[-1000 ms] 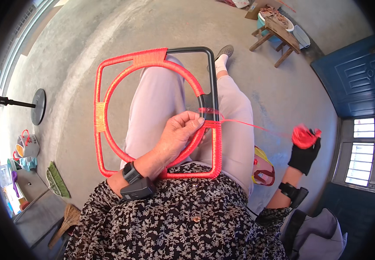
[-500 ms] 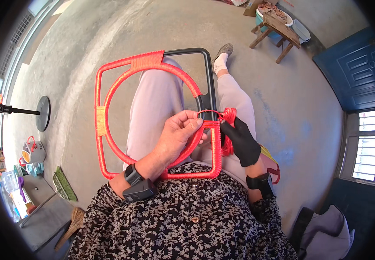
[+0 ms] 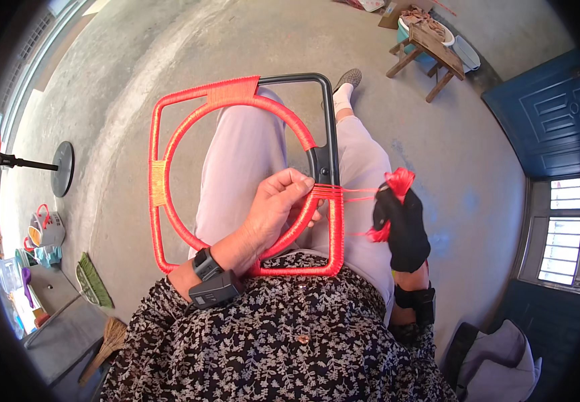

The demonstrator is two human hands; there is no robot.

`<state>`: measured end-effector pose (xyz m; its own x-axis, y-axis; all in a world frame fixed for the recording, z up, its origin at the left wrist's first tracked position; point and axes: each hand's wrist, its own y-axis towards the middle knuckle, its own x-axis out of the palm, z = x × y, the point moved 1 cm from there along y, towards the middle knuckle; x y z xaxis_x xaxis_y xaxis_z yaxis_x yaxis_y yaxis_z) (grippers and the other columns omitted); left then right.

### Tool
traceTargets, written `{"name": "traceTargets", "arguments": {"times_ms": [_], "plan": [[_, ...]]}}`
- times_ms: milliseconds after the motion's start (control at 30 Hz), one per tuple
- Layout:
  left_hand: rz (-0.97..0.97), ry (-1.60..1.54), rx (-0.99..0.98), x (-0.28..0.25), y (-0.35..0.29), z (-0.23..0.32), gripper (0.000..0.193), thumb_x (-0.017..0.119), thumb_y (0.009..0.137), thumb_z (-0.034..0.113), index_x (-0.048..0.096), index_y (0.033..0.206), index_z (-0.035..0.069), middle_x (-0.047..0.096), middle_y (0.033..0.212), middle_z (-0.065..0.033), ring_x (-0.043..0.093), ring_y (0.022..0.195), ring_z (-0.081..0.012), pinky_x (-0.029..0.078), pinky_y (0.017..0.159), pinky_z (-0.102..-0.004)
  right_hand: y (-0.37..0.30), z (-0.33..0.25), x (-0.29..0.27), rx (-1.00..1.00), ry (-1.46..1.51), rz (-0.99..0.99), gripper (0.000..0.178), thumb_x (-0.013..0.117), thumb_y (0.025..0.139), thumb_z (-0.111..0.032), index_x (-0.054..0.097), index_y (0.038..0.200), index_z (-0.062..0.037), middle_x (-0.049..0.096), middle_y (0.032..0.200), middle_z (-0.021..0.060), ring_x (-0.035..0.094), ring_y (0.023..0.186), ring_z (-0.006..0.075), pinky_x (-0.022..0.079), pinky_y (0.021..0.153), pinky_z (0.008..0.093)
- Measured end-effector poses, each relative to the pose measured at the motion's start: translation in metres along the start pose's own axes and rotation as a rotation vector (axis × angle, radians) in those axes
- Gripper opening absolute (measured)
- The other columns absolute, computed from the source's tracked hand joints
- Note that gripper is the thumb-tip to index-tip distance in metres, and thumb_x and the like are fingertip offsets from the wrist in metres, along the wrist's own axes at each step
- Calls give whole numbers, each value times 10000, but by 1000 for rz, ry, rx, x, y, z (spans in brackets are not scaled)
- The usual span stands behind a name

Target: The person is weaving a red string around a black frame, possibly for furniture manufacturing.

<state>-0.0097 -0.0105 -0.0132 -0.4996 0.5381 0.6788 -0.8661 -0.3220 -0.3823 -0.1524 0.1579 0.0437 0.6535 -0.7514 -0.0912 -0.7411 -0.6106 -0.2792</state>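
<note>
Left grip (image 3: 276,204) pinched on frame (image 3: 233,92); right grip (image 3: 405,228) closed on cord (image 3: 399,178)

Frame lies over the person's legs (image 3: 246,154): a rounded square outside, a ring within. Most of it is wrapped in red; the joint at its left side is wrapped in orange-yellow. Bare black shows at the upper right corner and down the right side, ending just above the left thumb.

Left hand is bare. Thumb and forefinger are pressed together on the ring's right side, at the edge of the red turns; the other fingers are partly hidden behind the ring.

Right hand wears a black glove (image 3: 407,244) and is apart from the frame, to its right, fingers curled round a bunched hank. Red ends stick out above and to the left. Strands run from the right-hand joint toward the glove, nearly straight.

Surroundings: wooden stool (image 3: 432,51), upper right; green brush (image 3: 93,281) and straw broom (image 3: 105,345), left; blue door (image 3: 541,110), right.
</note>
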Motion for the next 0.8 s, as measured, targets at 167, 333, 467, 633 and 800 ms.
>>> {"name": "traceTargets", "arguments": {"times_ms": [167, 333, 467, 633, 800], "plan": [[6, 81, 34, -5, 3, -5, 115, 563, 972, 181, 584, 954, 69, 674, 866, -75, 666, 707, -135, 558, 607, -269, -1, 9, -28, 47, 51, -190, 342, 587, 922, -150, 551, 1235, -17, 628, 826, 36, 560, 654, 84, 456, 561, 245], [115, 86, 80, -6, 7, -12, 152, 529, 988, 175, 578, 1010, 34, 653, 862, -49, 621, 696, -87, 520, 586, -227, 9, 46, 8, -92, -523, -607, 400, 715, 836, -146, 602, 1207, -45, 680, 937, 74, 645, 845, 155, 516, 737, 312], [87, 179, 47, -4, 5, -12, 118, 493, 987, 90, 573, 1041, 23, 632, 855, -33, 614, 716, -92, 519, 625, -233, 45, 69, 38, -33, -327, -411, 411, 657, 875, -104, 538, 1265, -45, 637, 1030, 51, 616, 878, 120, 515, 773, 284], [255, 539, 560, 2, 1, -4, 113, 519, 957, 8, 566, 1058, -5, 616, 888, -39, 588, 776, -86, 508, 690, -240, 60, 49, 34, -286, -156, -124, 662, 704, 816, -38, 390, 1399, -48, 587, 1186, 89, 559, 1084, 143, 467, 939, 316], [316, 796, 861, 11, -12, 3, 145, 566, 922, 5, 582, 1064, -21, 615, 900, -81, 597, 822, -127, 495, 741, -261, 42, 12, 53, -898, -654, -126, 630, 740, 737, -110, 500, 1317, -62, 529, 1320, 155, 481, 1258, 340, 412, 1029, 436]]}}
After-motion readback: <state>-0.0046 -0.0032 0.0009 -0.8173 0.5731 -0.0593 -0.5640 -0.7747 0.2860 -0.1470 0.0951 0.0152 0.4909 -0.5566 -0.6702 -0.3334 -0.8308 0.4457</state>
